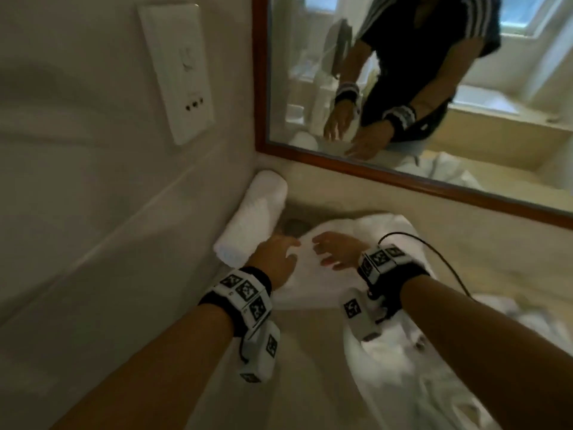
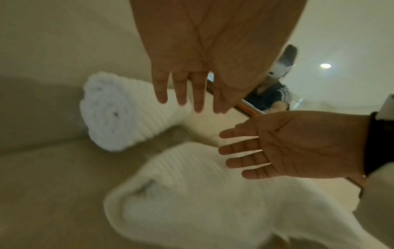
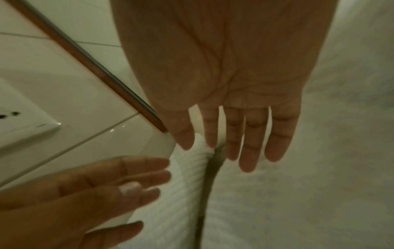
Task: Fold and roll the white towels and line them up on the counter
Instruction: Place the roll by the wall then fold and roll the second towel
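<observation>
A rolled white towel (image 1: 251, 218) lies on the beige counter (image 1: 310, 342) against the left wall, seen end-on in the left wrist view (image 2: 119, 114). Beside it on the right lies a second white towel (image 1: 347, 268), bunched into a loose thick roll (image 2: 192, 193). My left hand (image 1: 283, 249) and right hand (image 1: 328, 248) are side by side over its far end, palms down, fingers straight and spread. Neither holds anything. In the wrist views the left hand (image 2: 187, 91) and right hand (image 3: 238, 139) hover just above the cloth. I cannot tell whether they touch it.
A wood-framed mirror (image 1: 403, 178) runs along the back of the counter and reflects the person. A white wall plate (image 1: 176, 72) is mounted on the left wall. More crumpled white towels (image 1: 418, 377) lie at the lower right. A black cable (image 1: 440, 259) trails from my right wrist.
</observation>
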A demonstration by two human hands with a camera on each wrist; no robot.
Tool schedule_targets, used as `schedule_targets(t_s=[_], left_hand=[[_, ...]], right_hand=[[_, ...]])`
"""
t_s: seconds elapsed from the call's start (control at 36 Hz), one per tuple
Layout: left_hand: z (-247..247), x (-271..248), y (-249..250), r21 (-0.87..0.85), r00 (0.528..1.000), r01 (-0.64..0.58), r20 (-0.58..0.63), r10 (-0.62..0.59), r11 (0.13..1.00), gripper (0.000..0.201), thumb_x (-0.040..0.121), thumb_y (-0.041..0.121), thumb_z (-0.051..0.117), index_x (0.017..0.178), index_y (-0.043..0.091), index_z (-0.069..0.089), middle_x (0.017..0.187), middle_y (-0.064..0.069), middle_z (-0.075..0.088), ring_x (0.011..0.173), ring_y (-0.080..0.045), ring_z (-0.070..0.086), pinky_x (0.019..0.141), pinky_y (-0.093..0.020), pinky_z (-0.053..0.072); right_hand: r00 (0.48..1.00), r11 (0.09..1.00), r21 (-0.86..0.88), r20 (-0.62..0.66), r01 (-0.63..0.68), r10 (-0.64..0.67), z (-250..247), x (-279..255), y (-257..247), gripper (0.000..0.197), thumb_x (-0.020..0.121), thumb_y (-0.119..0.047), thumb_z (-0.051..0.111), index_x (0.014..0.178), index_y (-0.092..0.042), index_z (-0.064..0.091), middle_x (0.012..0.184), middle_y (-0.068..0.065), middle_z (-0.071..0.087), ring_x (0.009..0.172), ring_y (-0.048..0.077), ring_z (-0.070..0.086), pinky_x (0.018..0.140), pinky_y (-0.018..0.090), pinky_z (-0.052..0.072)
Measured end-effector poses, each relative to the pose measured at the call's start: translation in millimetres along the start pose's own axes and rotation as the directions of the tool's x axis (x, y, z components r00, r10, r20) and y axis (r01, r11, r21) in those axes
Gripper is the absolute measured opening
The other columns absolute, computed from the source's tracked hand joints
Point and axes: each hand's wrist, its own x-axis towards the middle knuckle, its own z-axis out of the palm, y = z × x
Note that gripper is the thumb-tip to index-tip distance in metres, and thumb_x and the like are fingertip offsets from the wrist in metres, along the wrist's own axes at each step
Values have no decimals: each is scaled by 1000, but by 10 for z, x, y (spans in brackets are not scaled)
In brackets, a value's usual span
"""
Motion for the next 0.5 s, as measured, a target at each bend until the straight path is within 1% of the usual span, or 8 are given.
schedule_targets(t_s=[0.08,0.17,0.19,0.25,0.28,0.33,0.39,0.5], left_hand=[[444,-249,265,-6,974,-89,208,89,996,35,95,19,46,130,14,51,138,-8,49,124,-25,49,100,-26,38],[898,-430,575,32,911,-163,389,138,986,36,97,16,42,132,9,49,143,-9,45,129,-26,43,106,-28,30],[1057,-474,645,46,894,-174,426,138,984,37,98,17,41,133,10,48,145,-7,43,131,-26,41,108,-30,29],[1344,-539,750,59,865,-167,489,118,984,41,97,23,42,137,14,44,149,-6,37,134,-25,38,110,-31,29],[1475,-571,789,57,854,-172,506,120,983,42,97,26,43,137,16,43,149,-5,37,135,-25,38,110,-30,30],[1712,-637,869,60,830,-171,546,111,983,41,97,26,44,136,16,42,148,-5,38,135,-24,38,110,-29,30],[1922,-716,952,62,805,-164,586,97,985,42,96,26,44,136,16,42,148,-5,38,135,-23,38,110,-28,29],[2357,-849,1116,75,735,-151,676,61,986,47,96,34,44,139,16,39,149,-3,35,135,-23,36,113,-31,29]], right_hand=[[998,997,47,18,-64,64,-225,-446,425,22,100,-14,34,107,-17,54,92,0,58,61,11,62,63,25,40],[990,994,-32,-94,-106,103,-437,-865,881,29,98,-11,39,126,-11,49,101,4,55,78,18,60,67,27,44],[984,990,-13,-107,-141,139,-510,-991,1033,31,98,-10,38,128,-9,47,100,5,55,77,20,60,64,25,44],[975,984,-7,-137,-179,177,-657,-1210,1367,27,98,-4,35,121,-7,49,92,8,58,63,13,65,50,19,45],[961,976,-28,-181,-215,207,-725,-1302,1526,25,98,-4,38,119,-6,51,97,10,61,66,11,67,48,18,46],[923,953,-118,-306,-278,231,-839,-1444,1850,28,94,-12,50,121,-7,55,113,14,62,91,22,64,60,23,47],[870,917,-192,-431,-348,240,-928,-1560,2182,38,91,-22,56,126,-9,52,126,13,56,104,26,56,78,30,47],[794,791,-284,-481,-542,371,-1027,-1800,2768,50,90,-36,56,135,-18,40,140,10,47,122,27,49,97,30,41]])
